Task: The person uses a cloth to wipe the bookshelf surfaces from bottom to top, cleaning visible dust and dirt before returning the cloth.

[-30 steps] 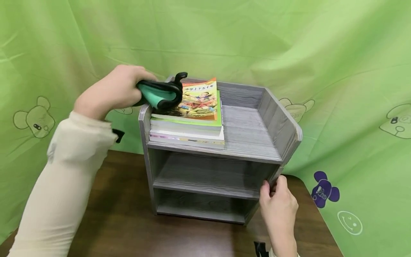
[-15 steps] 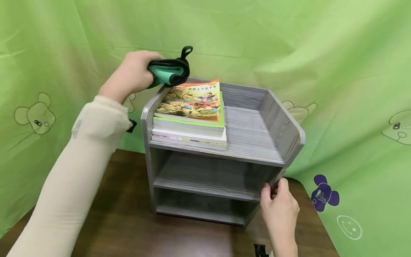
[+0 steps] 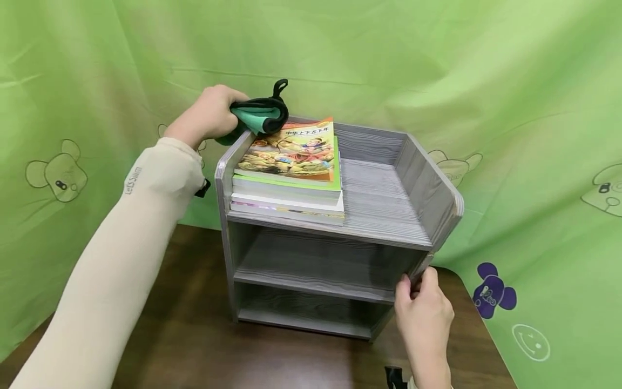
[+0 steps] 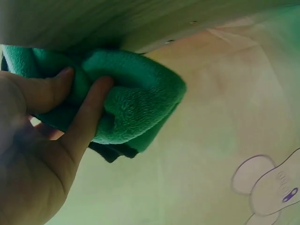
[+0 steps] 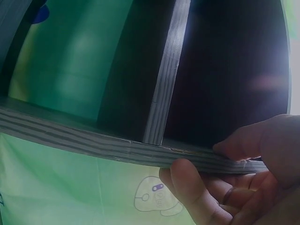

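Note:
My left hand grips a folded green towel with black edging and a small black loop. The towel is at the rear of the left side panel of a grey wood-grain shelf unit. In the left wrist view, the thumb and a finger press into the plush towel, close beneath a panel. Right hand holds the front edge of the unit's right side panel, thumb inside, fingers outside, as the right wrist view shows at the panel edge. A stack of books lies on the top left.
Two lower compartments, split by a middle shelf, face me. The unit stands on a dark brown table. Green curtain with cartoon bears hangs behind and at both sides.
My left hand has carried the towel away from me, up and to the right, from beside the books toward the panel's rear, then down slightly. The right hand keeps its hold.

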Action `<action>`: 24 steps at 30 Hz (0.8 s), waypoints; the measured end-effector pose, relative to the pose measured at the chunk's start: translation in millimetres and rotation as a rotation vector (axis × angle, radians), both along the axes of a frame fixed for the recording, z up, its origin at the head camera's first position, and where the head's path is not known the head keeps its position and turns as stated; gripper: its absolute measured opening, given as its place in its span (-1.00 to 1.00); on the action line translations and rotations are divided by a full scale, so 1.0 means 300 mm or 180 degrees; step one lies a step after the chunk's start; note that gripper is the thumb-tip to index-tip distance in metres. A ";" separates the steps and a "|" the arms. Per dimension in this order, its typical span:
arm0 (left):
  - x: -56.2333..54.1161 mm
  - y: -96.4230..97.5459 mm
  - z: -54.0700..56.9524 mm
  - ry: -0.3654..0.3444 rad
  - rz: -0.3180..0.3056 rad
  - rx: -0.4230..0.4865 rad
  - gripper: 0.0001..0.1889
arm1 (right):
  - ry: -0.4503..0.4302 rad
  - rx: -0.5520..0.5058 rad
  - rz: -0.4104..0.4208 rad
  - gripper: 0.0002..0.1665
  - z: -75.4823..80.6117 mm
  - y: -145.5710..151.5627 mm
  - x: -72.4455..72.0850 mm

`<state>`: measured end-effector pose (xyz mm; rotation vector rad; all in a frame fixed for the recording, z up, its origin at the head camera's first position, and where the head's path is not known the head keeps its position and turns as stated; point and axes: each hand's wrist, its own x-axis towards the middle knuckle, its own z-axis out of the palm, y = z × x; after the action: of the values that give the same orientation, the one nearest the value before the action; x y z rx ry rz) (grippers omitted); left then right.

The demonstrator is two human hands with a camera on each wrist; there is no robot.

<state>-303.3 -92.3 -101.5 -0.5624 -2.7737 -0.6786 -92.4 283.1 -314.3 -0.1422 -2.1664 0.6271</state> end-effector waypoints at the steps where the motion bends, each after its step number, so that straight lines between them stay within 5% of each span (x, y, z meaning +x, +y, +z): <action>1: 0.017 -0.002 0.002 -0.0036 -0.0019 0.0007 -0.27 | 0.0007 0.0005 -0.0004 -0.83 0.002 0.003 -0.001; 11: 0.244 -0.036 -0.009 0.0318 -0.0292 0.0010 -0.39 | -0.0052 -0.0006 -0.0037 -0.82 0.007 0.016 -0.010; 17: 0.386 -0.097 -0.013 0.0480 -0.0280 -0.0076 -0.45 | -0.0086 -0.0004 0.0032 -0.83 0.000 -0.004 -0.016; 21: 0.394 -0.120 0.014 0.0372 -0.0170 -0.0087 -0.42 | -0.0074 0.0002 0.0062 -0.83 0.001 -0.009 -0.015; 24: 0.335 -0.085 0.029 0.0414 -0.0162 -0.0006 -0.41 | -0.0063 0.0008 0.0054 -0.83 0.002 -0.007 -0.011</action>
<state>-202.6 -117.9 -92.8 -0.6555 -2.6479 -0.6264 -95.8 281.0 -313.5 -0.1294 -2.1893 0.6351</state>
